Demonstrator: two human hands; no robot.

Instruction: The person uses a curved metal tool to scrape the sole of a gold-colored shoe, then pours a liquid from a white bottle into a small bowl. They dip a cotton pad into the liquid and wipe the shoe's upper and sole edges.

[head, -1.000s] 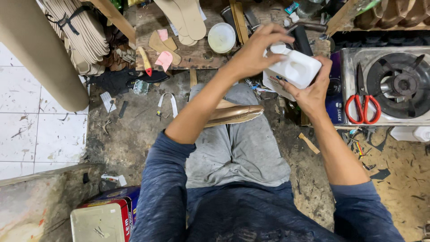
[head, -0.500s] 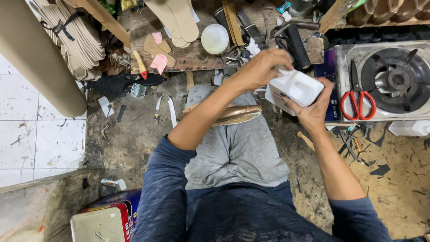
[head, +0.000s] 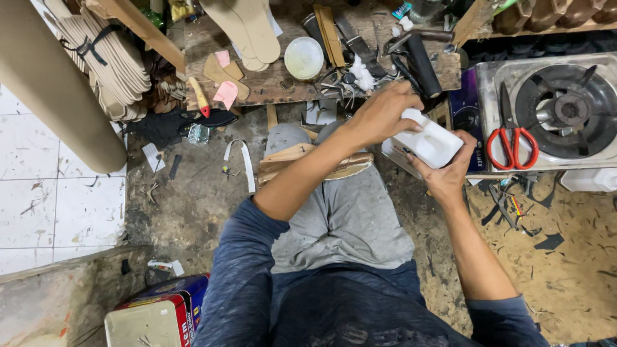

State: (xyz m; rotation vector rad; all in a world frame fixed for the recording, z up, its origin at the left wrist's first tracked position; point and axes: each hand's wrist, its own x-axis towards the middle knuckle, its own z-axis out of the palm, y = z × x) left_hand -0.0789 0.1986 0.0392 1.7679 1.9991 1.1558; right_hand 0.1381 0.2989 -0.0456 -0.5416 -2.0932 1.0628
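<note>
My right hand [head: 443, 173] holds a white plastic bottle [head: 432, 142] from below, tilted on its side. My left hand [head: 380, 114] grips the bottle's top end, fingers wrapped over it where the cap would be; the cap is hidden. Both hands are in front of me above my grey-trousered knees. A tan shoe sole [head: 308, 164] lies across my lap under my left forearm.
A wooden bench [head: 270, 87] ahead carries insoles [head: 247, 29], a white round lid [head: 303, 58], tools and scraps. A gas burner [head: 565, 109] with red-handled scissors [head: 511, 138] sits at right. A cardboard roll [head: 58, 90] and stacked soles [head: 109, 64] stand left. A tin [head: 154, 318] is near my left side.
Both hands with the white bottle have shifted slightly lower and closer; my left hand has kept working at the bottle's top. The view has shifted a little.
</note>
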